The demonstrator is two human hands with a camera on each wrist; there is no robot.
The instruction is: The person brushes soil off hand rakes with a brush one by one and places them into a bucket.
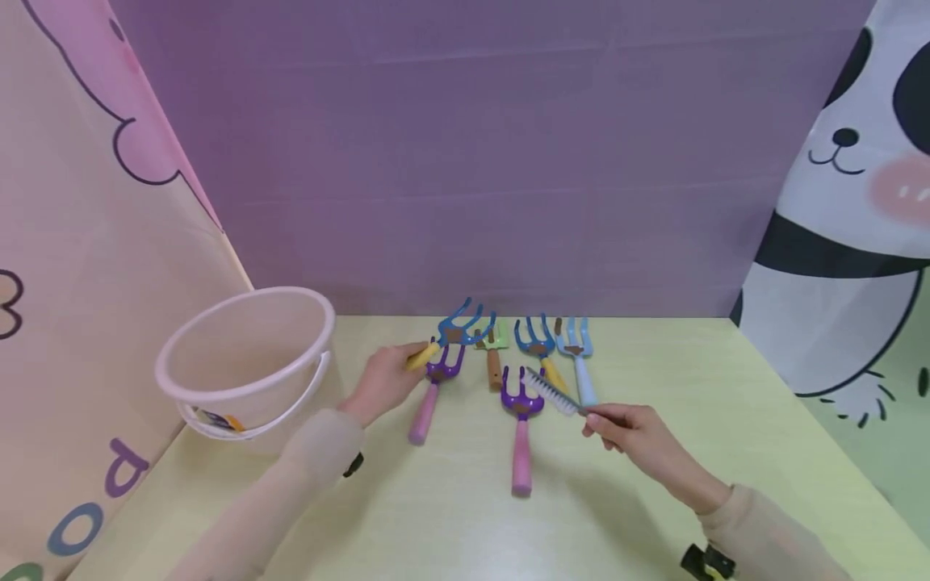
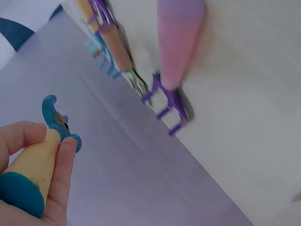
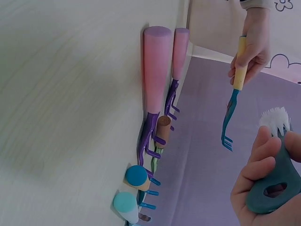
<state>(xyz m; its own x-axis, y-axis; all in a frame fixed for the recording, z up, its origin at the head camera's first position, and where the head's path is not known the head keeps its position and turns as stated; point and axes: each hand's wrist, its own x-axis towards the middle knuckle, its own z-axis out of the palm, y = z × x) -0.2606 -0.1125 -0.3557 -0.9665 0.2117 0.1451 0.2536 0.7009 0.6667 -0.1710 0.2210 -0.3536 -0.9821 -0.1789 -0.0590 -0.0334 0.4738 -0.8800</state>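
My left hand [image 1: 383,378] grips the yellow handle of a blue hand rake [image 1: 456,331], held above the table with its tines pointing away. In the left wrist view the fingers wrap that yellow handle [image 2: 35,162]. My right hand [image 1: 635,436] pinches a dark-handled brush [image 1: 554,393] with white bristles, above the tools. Beneath lie two purple rakes with pink handles, one in front [image 1: 521,440] and one at left [image 1: 429,403]. Behind them are a green rake with a brown handle [image 1: 494,363], a blue rake with a yellow handle [image 1: 541,347] and a light blue rake [image 1: 581,367].
A white bucket [image 1: 247,395] with its handle hanging down stands at the table's left. The pale table [image 1: 450,524] ends at a purple backdrop [image 1: 494,161]. A panda-print curtain [image 1: 835,282] hangs at the right, and a printed pink one [image 1: 109,242] at the left.
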